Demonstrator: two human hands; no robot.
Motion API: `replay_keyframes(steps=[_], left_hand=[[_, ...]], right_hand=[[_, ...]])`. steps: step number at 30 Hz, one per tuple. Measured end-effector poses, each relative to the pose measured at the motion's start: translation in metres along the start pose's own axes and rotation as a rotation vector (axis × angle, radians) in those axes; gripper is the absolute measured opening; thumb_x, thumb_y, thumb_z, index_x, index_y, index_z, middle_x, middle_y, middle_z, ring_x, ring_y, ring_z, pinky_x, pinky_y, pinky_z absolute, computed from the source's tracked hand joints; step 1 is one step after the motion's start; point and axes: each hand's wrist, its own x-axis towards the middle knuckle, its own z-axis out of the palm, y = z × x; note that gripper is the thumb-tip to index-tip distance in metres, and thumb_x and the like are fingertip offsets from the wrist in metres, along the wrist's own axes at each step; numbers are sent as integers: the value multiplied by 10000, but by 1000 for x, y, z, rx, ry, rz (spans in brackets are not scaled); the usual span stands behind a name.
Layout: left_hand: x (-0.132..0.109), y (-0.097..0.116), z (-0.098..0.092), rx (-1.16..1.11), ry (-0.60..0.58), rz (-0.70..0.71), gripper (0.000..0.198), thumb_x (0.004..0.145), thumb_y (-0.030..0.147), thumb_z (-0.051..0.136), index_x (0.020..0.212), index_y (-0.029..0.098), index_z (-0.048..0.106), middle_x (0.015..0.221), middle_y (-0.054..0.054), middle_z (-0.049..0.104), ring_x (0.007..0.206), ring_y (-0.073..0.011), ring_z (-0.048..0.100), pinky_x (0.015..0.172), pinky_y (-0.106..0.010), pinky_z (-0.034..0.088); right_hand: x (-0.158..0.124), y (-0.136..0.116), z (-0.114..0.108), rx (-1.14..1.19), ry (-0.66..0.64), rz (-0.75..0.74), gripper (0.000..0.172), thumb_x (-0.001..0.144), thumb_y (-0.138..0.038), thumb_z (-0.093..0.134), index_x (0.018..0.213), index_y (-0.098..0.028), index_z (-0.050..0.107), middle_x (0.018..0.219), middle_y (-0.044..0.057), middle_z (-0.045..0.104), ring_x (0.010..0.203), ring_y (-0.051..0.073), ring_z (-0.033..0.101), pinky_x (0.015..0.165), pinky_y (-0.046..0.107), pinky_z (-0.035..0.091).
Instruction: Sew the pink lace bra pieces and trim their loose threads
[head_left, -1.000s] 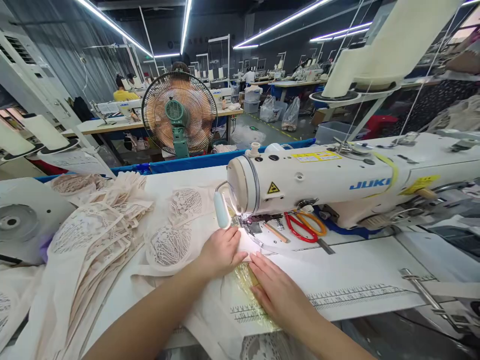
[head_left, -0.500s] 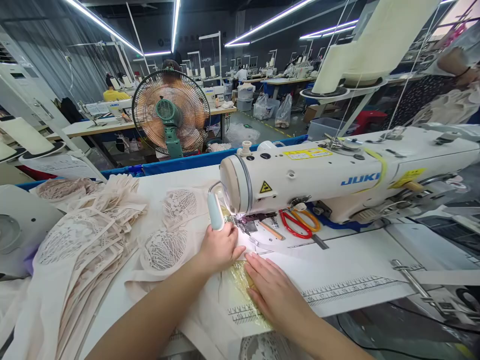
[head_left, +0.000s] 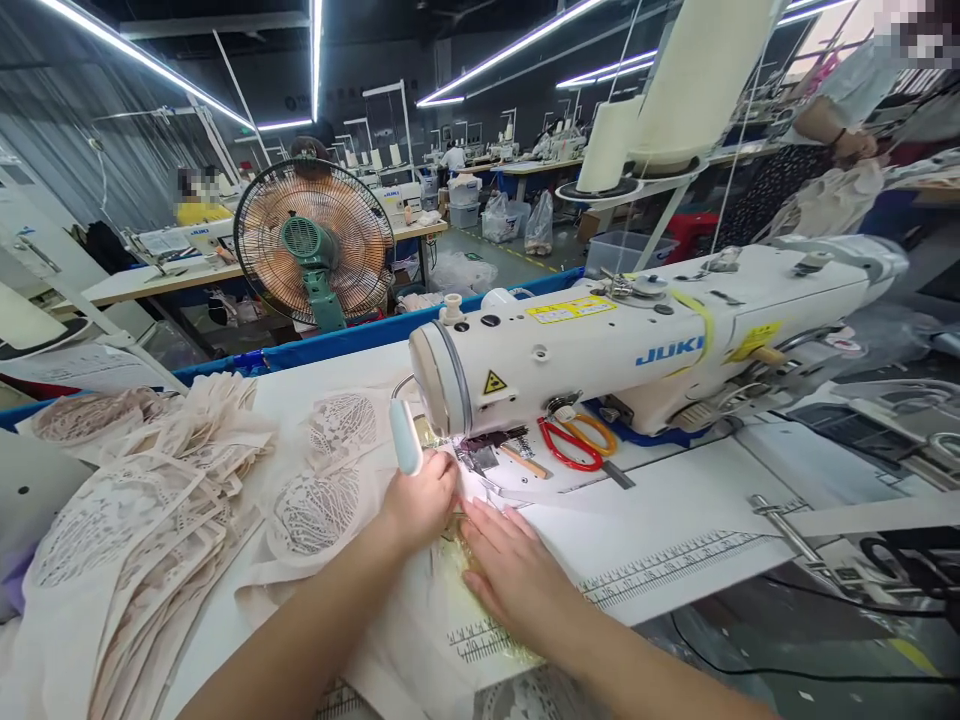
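Note:
My left hand (head_left: 421, 503) is just in front of the needle area of a white sewing machine (head_left: 585, 345). Its fingers are curled and pinch the edge of a beige lace garment piece (head_left: 319, 508), which spreads out to the left. Flat on the work, my right hand (head_left: 517, 560) has its fingers stretched toward the needle, close to my left fingertips. Yellowish clear film (head_left: 457, 580) lies under and beside it. A pale lever-like guard (head_left: 406, 437) hangs at the machine head, just above my left hand. The stitching point itself is hidden by my fingers and the head.
Red-handled scissors (head_left: 570, 447), a yellow-handled pair (head_left: 596, 433) and a wooden stick (head_left: 525, 462) lie behind my right hand. Stacked lace pieces (head_left: 142, 530) cover the table's left. A fan (head_left: 311, 245) stands beyond; at right a person's hand (head_left: 851, 148) holds pale fabric.
The view has turned a little to the right, so the machine and table appear farther left. My left thumb has drawn in toward its fingers; my right hand stays flat beside it.

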Motion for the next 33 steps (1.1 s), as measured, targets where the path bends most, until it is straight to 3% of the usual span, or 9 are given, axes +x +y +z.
replay_keyframes(steps=[2,5,9,17,33], left_hand=[[-9,9,0,24,2,22,266,841,157,403,1023,163,598,1049,-135,620,919,-268,577,730,-396,494],[-24,23,2,7,17,14,398,812,156,424,1198,142,523,1207,-151,580,836,-253,591,689,-398,509],[-32,27,-1,-85,38,22,387,877,174,377,1243,125,493,1228,-125,581,845,-240,565,745,-405,512],[-24,1,-5,-146,37,101,304,876,198,381,1128,156,545,1216,-122,571,875,-233,560,761,-399,510],[-13,-37,11,-148,78,55,314,909,271,377,1141,184,571,1238,-108,565,1064,-248,542,910,-420,464]], right_hand=[[4,-3,-1,23,-3,17,459,837,-237,483,1274,-98,498,1340,157,496,1249,306,431,1023,544,359],[6,-6,-2,69,8,32,491,842,-237,466,1315,-104,461,1347,149,491,1258,308,420,1024,546,356],[2,-1,-1,120,17,7,408,829,-220,467,1206,-94,559,1323,144,518,1258,293,422,1047,517,344],[-21,19,-7,157,88,-14,319,854,-201,451,1124,-126,602,1292,130,551,1239,247,451,1005,425,428],[-19,18,-10,197,121,15,274,842,-192,456,1068,-151,607,1262,108,576,1214,242,470,991,415,430]])
